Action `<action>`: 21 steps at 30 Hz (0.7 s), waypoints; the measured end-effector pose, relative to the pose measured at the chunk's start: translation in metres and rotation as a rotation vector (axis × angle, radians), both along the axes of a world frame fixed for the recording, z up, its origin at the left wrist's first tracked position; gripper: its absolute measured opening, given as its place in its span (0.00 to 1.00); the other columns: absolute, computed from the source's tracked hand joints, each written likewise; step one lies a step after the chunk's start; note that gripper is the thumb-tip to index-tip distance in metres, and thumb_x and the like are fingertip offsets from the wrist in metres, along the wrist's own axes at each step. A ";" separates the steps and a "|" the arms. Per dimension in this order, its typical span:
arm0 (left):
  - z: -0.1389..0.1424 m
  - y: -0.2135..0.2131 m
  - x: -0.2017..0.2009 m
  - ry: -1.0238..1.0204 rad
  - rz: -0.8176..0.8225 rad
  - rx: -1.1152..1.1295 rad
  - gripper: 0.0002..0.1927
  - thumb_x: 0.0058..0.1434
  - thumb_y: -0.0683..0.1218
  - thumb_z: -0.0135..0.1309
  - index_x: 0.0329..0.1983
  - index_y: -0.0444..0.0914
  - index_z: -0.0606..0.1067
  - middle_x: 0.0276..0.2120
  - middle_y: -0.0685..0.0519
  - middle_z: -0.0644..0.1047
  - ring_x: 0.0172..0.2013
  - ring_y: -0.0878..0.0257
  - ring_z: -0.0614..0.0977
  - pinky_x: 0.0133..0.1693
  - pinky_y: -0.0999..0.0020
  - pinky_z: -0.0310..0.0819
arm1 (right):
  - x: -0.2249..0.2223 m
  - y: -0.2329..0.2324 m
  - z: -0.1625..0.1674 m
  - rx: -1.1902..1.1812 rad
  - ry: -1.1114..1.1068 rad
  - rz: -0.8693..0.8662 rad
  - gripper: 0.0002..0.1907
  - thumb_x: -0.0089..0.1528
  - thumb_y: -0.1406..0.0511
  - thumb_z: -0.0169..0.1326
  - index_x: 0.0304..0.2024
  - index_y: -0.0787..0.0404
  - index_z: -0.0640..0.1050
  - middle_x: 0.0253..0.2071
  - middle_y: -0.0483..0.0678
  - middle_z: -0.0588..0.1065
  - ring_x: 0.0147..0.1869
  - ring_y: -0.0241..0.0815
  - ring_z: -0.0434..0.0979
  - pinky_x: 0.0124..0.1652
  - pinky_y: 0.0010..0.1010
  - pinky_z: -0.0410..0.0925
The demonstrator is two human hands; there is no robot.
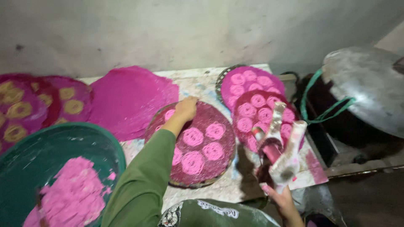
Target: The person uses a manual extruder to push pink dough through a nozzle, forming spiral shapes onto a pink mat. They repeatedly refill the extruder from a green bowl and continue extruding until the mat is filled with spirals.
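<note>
- Nearest to me at the lower left sits the wide dark-green plastic basin (pixel 50 147), holding a heap of soft pink dough (pixel 73 197); it stands close at my elbow, I judge, so the dough stays within reach.
- Behind it on the far left lie round maroon woven trays with yellow dough spirals (pixel 25 107), overlapping one another, then a flat magenta sheet (pixel 126 98) spread on the stained white surface (pixel 198 82).
- My left hand (pixel 186 108), in a green sleeve, reaches over the round woven tray in the middle (pixel 202 168) and rests on its far rim; the fingers curl down onto it, though I cannot tell whether they grip it or only steady it.
- That middle tray carries pink dough spirals (pixel 193 162), set apart so they do not touch.
- Right of it, two more round trays of pink spirals (pixel 252 90) are stacked partly over each other.
- My right hand (pixel 284 201) is closed around the handles of a dough-smeared metal hand press (pixel 280 145), held upright just beside the middle tray.
- Far right, a large dented grey metal lid (pixel 366 86) leans over a dark pot.
</note>
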State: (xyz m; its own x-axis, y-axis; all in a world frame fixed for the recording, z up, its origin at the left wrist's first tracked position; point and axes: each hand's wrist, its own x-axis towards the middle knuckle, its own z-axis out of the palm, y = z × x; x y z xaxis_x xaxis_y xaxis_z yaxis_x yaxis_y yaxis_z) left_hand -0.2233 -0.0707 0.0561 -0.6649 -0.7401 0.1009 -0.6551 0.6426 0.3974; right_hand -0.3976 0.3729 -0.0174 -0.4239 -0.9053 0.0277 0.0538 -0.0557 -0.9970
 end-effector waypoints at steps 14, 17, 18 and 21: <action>0.010 -0.030 0.043 -0.344 0.411 0.267 0.19 0.70 0.50 0.40 0.55 0.50 0.80 0.57 0.47 0.79 0.58 0.49 0.80 0.57 0.49 0.74 | -0.069 0.029 -0.023 -0.129 -0.057 -0.228 0.34 0.59 0.72 0.52 0.68 0.72 0.62 0.60 0.65 0.73 0.63 0.58 0.75 0.62 0.47 0.64; 0.003 -0.014 0.093 -0.317 0.485 0.222 0.22 0.62 0.47 0.46 0.59 0.51 0.77 0.59 0.46 0.76 0.60 0.46 0.76 0.58 0.46 0.71 | -0.061 0.011 -0.019 -0.142 -0.059 -0.195 0.33 0.60 0.71 0.51 0.68 0.73 0.62 0.60 0.64 0.73 0.64 0.58 0.74 0.63 0.47 0.63; -0.002 -0.009 0.105 -0.326 0.514 0.243 0.22 0.62 0.46 0.47 0.59 0.48 0.77 0.59 0.44 0.76 0.60 0.45 0.77 0.58 0.46 0.71 | -0.057 0.003 -0.017 -0.140 -0.095 -0.182 0.33 0.60 0.71 0.51 0.69 0.73 0.62 0.60 0.64 0.72 0.64 0.58 0.74 0.64 0.47 0.62; -0.016 0.008 0.135 -0.350 0.578 0.326 0.22 0.63 0.46 0.47 0.60 0.43 0.77 0.59 0.41 0.76 0.60 0.42 0.77 0.58 0.46 0.71 | -0.049 -0.025 -0.013 -0.207 -0.154 -0.060 0.36 0.61 0.70 0.50 0.71 0.71 0.59 0.62 0.62 0.71 0.66 0.57 0.72 0.65 0.46 0.61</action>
State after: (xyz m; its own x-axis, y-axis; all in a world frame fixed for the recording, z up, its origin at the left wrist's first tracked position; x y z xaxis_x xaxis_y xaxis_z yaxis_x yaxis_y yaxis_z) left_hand -0.0880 -0.0630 0.0405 -0.1138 -0.9375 -0.3290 -0.9757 0.0431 0.2147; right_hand -0.4462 0.3480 -0.0304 -0.4902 -0.8602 0.1405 0.1943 -0.2649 -0.9445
